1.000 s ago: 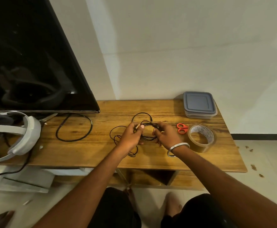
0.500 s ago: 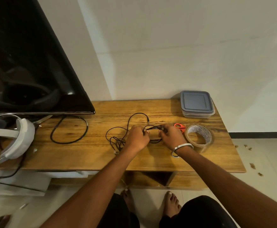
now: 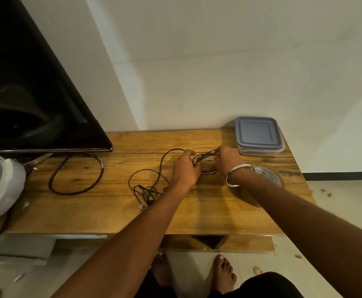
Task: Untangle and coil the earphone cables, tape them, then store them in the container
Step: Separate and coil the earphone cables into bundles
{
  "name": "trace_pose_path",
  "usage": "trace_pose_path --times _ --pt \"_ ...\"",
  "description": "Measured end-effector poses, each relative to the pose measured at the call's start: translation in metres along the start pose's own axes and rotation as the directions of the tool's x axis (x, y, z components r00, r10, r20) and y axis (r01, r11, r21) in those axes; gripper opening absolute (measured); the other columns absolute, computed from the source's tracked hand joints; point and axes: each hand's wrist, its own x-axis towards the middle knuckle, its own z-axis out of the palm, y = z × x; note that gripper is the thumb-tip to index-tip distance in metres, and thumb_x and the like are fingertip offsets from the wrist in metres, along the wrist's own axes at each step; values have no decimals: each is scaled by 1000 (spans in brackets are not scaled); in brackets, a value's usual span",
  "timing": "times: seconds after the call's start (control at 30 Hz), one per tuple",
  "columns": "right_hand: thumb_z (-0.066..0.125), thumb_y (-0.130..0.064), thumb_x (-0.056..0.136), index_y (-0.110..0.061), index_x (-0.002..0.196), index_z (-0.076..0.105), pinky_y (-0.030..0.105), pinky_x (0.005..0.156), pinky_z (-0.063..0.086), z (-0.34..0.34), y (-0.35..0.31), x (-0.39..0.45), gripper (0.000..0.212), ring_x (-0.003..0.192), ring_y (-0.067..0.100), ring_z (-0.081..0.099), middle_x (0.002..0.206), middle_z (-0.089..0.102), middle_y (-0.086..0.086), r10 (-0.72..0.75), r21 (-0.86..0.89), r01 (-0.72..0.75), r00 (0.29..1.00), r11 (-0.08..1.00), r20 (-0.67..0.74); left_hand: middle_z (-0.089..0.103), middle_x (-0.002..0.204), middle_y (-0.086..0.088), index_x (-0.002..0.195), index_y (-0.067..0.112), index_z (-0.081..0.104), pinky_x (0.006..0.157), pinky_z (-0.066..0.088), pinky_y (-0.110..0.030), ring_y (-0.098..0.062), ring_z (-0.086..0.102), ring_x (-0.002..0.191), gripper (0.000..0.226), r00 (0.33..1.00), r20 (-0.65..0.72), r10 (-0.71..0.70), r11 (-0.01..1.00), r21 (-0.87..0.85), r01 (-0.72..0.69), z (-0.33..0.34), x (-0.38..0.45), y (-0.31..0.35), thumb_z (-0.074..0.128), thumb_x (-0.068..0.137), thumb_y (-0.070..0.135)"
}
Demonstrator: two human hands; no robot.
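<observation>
Thin black earphone cables [image 3: 204, 158] stretch in a small bundle between my two hands above the wooden table [image 3: 115, 207]. My left hand [image 3: 185, 168] grips one end of the bundle and my right hand [image 3: 227, 159], with a silver bangle at the wrist, pinches the other. Loose loops and a tangle of the same cable [image 3: 146, 191] trail left onto the tabletop. A lidded grey container [image 3: 258, 135] sits at the back right corner. The roll of brown tape [image 3: 269, 175] lies just right of my right wrist, partly hidden by it.
A large black TV screen [image 3: 31, 100] stands at the left. A thicker black cable loop [image 3: 76, 175] lies under its corner. A white headset [image 3: 3, 190] sits at the table's left edge. My bare feet [image 3: 225, 274] stand on the tiled floor below.
Both hands have moved toward the back right with the bundle, closer to the container. The scissors seen earlier beside the tape are now hidden. The camera has tilted and drawn closer.
</observation>
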Motion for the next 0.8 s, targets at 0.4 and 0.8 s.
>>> trace_pose_path --times 0.4,0.8 --pt "50 -12 93 -1 115 60 35 85 51 3 13 40 26 104 34 61 114 63 20 42 -68 -41 999 997 6 64 89 -12 92 12 59 65 46 -31 -27 60 79 10 997 -36 75 994 85 -72 18 39 -1 64 83 12" --pt "55 -17 91 -6 112 58 38 81 52 13 8 51 25 98 36 61 111 61 20 20 -36 -23 996 999 -87 60 105 -10 96 12 62 77 50 -38 -30 60 95 21 988 -100 120 945 315 -83 6 52 -9 57 89 31"
